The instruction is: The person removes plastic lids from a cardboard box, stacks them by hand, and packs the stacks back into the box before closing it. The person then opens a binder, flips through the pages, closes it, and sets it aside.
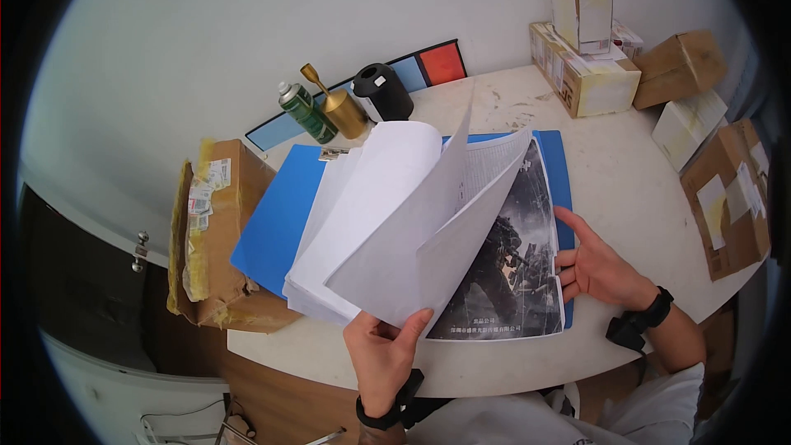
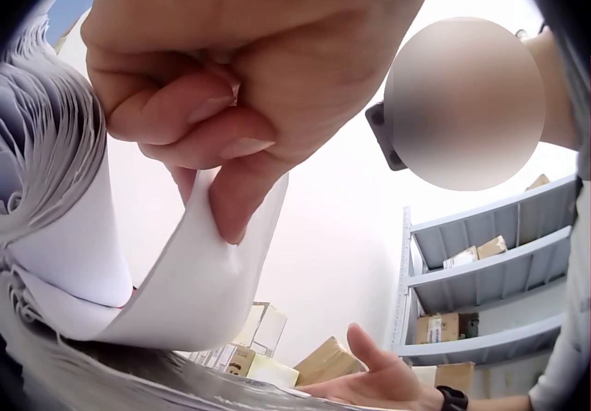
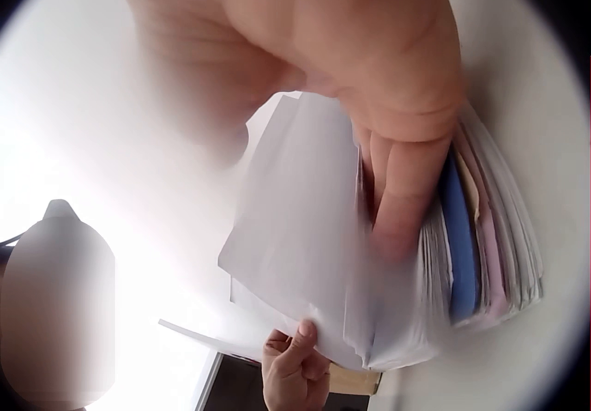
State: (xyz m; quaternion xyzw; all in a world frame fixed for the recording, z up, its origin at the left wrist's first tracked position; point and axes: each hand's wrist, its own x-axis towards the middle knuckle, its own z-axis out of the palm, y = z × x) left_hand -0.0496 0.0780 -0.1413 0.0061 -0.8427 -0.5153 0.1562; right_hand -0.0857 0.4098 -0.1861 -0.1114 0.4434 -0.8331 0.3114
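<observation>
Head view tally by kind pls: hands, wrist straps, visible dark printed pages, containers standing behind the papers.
Hands: 2 (left hand, right hand)
Wrist straps: 2 (left strap, right strap)
Dark printed page: 1
Containers: 3 (green can, gold container, black container)
Total: 8

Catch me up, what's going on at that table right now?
A person is handling a thick bundle of printed sheets on a flat blue folder. The left hand pinches raised white paper near its lower edge, so it stands curved above the bundle. At right, a dark printed picture page lies exposed, with the right hand at its right edge, fingers spread. The raised paper is not yet laid flat.
</observation>
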